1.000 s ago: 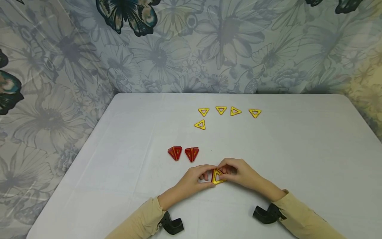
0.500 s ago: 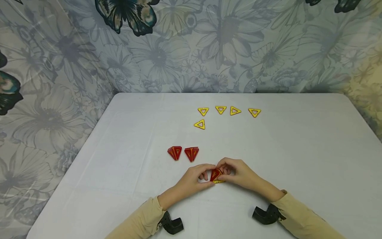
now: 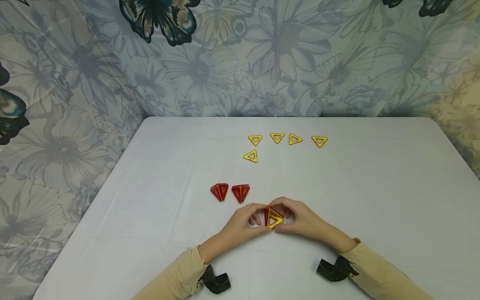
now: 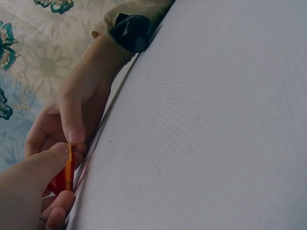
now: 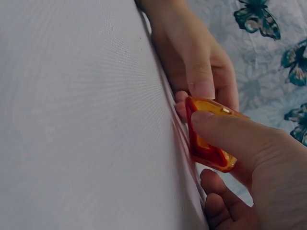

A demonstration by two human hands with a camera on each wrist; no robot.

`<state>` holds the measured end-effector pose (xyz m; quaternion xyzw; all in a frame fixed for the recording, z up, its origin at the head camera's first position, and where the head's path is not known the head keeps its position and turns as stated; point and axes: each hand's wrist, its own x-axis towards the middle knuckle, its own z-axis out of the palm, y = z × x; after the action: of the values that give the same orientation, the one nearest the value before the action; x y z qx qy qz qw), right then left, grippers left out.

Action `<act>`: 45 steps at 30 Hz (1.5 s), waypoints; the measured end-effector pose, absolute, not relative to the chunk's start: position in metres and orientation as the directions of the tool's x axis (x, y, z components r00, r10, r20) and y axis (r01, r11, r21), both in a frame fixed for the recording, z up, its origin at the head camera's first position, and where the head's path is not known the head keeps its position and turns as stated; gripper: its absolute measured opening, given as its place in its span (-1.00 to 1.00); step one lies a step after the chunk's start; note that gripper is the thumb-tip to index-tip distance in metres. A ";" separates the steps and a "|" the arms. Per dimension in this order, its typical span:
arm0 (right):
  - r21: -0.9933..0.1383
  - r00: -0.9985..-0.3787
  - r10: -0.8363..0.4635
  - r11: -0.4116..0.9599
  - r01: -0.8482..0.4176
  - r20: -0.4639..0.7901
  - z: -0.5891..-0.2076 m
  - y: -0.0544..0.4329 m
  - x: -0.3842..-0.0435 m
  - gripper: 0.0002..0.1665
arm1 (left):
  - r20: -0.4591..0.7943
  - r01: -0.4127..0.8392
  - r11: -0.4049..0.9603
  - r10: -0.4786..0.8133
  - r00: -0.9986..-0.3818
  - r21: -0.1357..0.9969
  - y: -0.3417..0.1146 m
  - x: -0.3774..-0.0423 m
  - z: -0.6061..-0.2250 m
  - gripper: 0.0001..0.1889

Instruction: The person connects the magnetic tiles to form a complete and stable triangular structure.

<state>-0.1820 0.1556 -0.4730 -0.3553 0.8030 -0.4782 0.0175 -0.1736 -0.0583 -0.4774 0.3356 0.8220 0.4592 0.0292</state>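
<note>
The red-and-yellow piece (image 3: 268,217) is a small, glossy, angular solid made up of triangular faces. Position: at the near side of the table (image 3: 180,175), between the left hand (image 3: 241,221) and the right hand (image 3: 303,216), pinched by both. Orientation: tilted; the yellow frame (image 3: 280,219) faces up, one corner pointing right, with a triangular opening at its centre. The red face (image 3: 266,217) borders it on the left. In the right wrist view, a red triangular border surrounds an orange middle. Fingers cover part of the surface; contact with the table cannot be determined.
</note>
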 end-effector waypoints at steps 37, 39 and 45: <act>-0.670 -0.632 -0.589 0.196 -0.716 0.503 -0.451 0.149 -0.179 -0.81 | 0.334 0.556 0.316 0.543 -0.771 0.769 -0.057 -0.174 -0.479 -0.84; -0.682 -0.617 -0.614 0.170 -0.711 0.491 -0.440 0.146 -0.175 -0.80 | 0.328 0.550 0.316 0.543 -0.773 0.773 -0.057 -0.175 -0.479 -0.84; -0.648 -0.577 -0.625 0.145 -0.747 0.526 -0.441 0.145 -0.173 -0.60 | 0.355 0.575 0.305 0.546 -0.759 0.760 -0.057 -0.177 -0.482 -0.85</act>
<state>-0.1731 0.1448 -0.4407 -0.4550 0.7538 -0.4696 -0.0654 -0.1765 -0.0566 -0.4817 0.3469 0.8075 0.4769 -0.0152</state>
